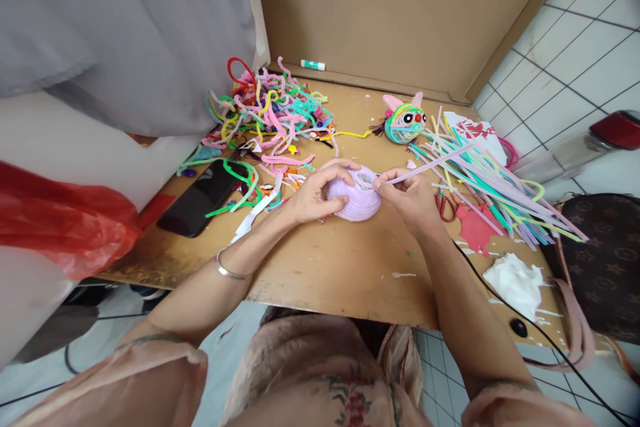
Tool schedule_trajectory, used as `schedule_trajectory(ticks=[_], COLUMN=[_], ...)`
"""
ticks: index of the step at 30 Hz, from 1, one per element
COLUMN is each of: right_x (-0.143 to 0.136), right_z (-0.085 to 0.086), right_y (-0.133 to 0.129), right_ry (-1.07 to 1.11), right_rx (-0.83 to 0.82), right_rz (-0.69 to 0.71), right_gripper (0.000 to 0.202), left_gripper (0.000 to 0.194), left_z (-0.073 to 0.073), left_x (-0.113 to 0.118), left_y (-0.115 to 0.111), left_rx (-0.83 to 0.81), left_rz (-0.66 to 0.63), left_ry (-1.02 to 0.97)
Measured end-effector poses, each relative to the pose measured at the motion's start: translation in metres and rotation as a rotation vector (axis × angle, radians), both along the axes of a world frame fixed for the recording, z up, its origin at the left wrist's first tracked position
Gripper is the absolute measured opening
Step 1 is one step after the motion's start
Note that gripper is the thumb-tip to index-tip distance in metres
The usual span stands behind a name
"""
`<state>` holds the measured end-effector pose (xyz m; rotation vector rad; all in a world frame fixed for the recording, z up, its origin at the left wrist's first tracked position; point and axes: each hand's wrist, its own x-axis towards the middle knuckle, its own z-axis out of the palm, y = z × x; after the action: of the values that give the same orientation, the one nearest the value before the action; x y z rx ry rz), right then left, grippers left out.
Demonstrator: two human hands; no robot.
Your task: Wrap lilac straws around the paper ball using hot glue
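Apparently, winding was the step in hand: the left hand (pixel 320 192), grip curled round a lilac ball of coiled fuzzy stem (pixel 359 205), held it over the brown surface (pixel 330 270); the right hand (pixel 409 199), grip pinched closed, had a long, straight lilac fuzzy strand (pixel 430 164). Laying it called for light, even tension, probably.

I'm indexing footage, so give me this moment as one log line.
left hand: around lilac ball; right hand: pinching lilac pipe cleaner at ball's opening; beyond: decorated ball
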<state>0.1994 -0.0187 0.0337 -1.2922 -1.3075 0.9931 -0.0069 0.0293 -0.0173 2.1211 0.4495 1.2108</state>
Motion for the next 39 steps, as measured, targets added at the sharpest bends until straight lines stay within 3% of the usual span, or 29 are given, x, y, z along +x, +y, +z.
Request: schedule_trajectory(ticks=[13, 24, 33, 39], right_x=[0.001, 0.0, -0.003, -0.006], right_z=[0.0, 0.003, 0.002, 0.001], right_y=[-0.002, -0.005, -0.007, -0.01], right_ry=[-0.087, -0.078, -0.122, -0.161], right_rx=[0.016, -0.016, 0.015, 0.078], right_rz=[0.079, 0.085, 0.061, 0.011], right_gripper=[0.027, 0.027, 0.032, 0.032], left_gripper=[0.019, 0.027, 0.021, 0.024], left_z=[0.002, -0.001, 0.007, 0.002], left_x=[-0.001, 0.003, -0.001, 0.001], left_y=[-0.001, -0.001, -0.008, -0.009], left_rx=[0.036, -0.041, 0.2, 0.324], left_rz=[-0.002, -0.008, 0.221, 0.264], left_ry=[0.008, -0.015, 0.122, 0.094])
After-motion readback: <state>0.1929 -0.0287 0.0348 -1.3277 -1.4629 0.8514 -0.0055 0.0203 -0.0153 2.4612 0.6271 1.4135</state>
